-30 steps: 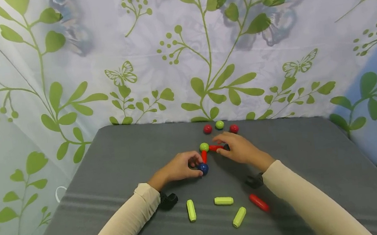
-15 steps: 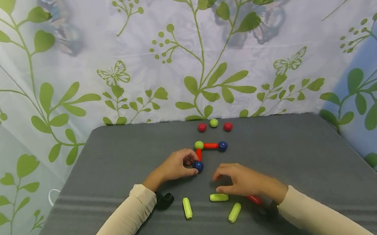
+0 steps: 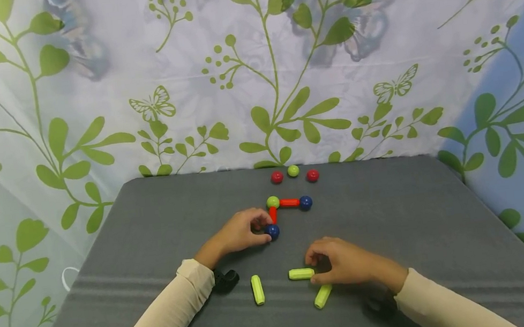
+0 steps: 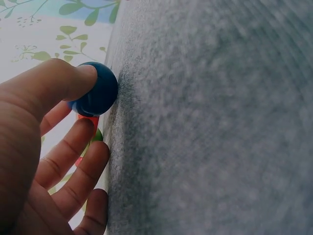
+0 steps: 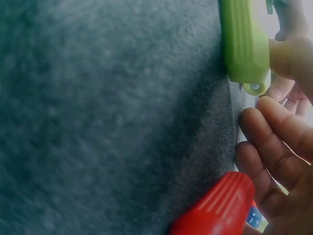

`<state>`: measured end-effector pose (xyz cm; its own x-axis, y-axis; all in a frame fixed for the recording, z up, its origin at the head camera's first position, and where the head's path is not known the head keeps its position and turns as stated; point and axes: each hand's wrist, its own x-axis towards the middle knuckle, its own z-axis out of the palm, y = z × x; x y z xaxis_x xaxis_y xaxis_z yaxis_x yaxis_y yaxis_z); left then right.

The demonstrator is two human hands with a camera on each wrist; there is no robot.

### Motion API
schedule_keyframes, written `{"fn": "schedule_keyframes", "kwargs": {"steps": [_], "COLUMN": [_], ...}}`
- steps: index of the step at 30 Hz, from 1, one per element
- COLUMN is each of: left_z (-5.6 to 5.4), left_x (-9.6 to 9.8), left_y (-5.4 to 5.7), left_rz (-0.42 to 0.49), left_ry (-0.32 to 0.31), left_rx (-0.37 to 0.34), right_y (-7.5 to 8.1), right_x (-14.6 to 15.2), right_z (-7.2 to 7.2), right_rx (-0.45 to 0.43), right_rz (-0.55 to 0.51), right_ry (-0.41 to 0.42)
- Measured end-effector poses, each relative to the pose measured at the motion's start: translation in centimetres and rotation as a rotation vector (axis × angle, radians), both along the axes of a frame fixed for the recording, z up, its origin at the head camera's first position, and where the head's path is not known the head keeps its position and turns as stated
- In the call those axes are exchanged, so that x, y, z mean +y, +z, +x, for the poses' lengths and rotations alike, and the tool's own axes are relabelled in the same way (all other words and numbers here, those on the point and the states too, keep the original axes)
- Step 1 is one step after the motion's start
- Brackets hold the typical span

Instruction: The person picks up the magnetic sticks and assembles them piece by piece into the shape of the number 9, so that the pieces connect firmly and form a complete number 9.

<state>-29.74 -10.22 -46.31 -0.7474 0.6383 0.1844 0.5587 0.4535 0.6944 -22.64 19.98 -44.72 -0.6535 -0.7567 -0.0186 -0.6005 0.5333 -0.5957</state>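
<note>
My left hand (image 3: 239, 232) pinches a blue ball (image 3: 273, 231), its thumb pressed on the ball in the left wrist view. A red rod (image 3: 274, 215) joins that ball to a yellow-green ball (image 3: 273, 202). From there a second red rod (image 3: 289, 202) runs right to another blue ball (image 3: 305, 203). My right hand (image 3: 346, 262) hovers with loosely bent fingers over two yellow-green rods, one level (image 3: 301, 274) and one slanted (image 3: 323, 296), its thumb by the slanted rod's upper end. A loose red rod (image 5: 217, 208) lies below its fingers in the right wrist view, hidden in the head view.
Two red balls, left (image 3: 277, 177) and right (image 3: 313, 175), flank a yellow-green ball (image 3: 293, 170) near the grey table's (image 3: 174, 206) back edge. A third yellow-green rod (image 3: 257, 290) lies front left. A leaf-patterned curtain (image 3: 215, 93) hangs behind.
My right hand has left the far blue ball and come back toward me, over the loose rods. The left hand keeps its pinch on the near blue ball. The head view has shifted slightly.
</note>
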Motion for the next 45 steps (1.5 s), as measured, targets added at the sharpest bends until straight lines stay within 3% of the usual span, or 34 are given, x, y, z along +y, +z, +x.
{"fn": "schedule_keyframes", "kwargs": {"steps": [17,22,26,35,45], "left_z": [0.1,0.1,0.1,-0.1,0.1], "left_x": [0.1,0.2,0.2,0.3,0.5], "left_y": [-0.2,-0.3,-0.2,-0.4,-0.1], "left_rz": [-0.014,-0.013,-0.018,-0.022,-0.023], "left_ry": [0.012,0.013,0.018,0.001,-0.011], "left_rx": [-0.007,-0.004,-0.016,-0.029,-0.031], "right_y": [-0.7,-0.7,-0.7,-1.4,-0.9], "right_x": [-0.3,-0.2,0.2,0.9,0.2], "right_z": [0.2,-0.2,-1.1,-4.5,-6.5], "right_rx": [0.163,0.141,0.095,0.152,0.113], "right_rz": [-0.067,-0.07,-0.088,-0.107,-0.065], "right_ry": [0.033,0.031,-0.023,-0.178,-0.232]}}
